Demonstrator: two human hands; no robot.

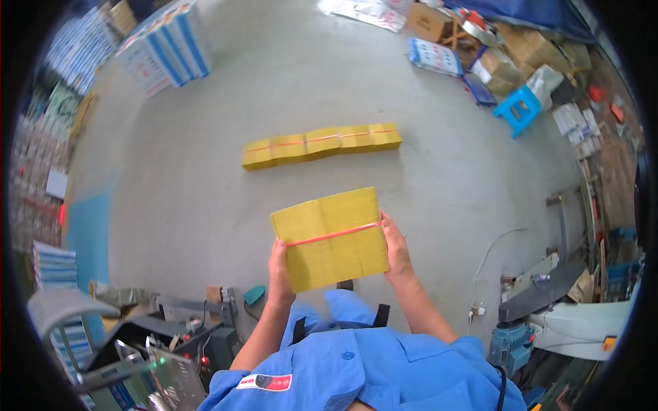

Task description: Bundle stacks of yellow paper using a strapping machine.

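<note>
Between my two hands I carry a flat yellow bundle (336, 257), which looks like stacked yellow sheets or card, with a pinkish-red strap across its middle. My left hand (279, 272) grips its left edge, the thumb near the strap's end. My right hand (396, 248) grips the opposite edge, with fingers partly hidden behind it. Beyond it on the grey floor, a row of similar yellow bundles (322, 152) stands side by side, each crossed by a red strap. The held bundle is apart from that row.
Blue-and-white boxes (164, 51) stand at the far left. A blue plastic stool (519, 109) and piled cardboard boxes (528, 51) lie at the far right. Machinery flanks me, a dark metal frame (199, 329) on the left and a blue motor (513, 346) on the right. A cable (485, 264) trails across the floor.
</note>
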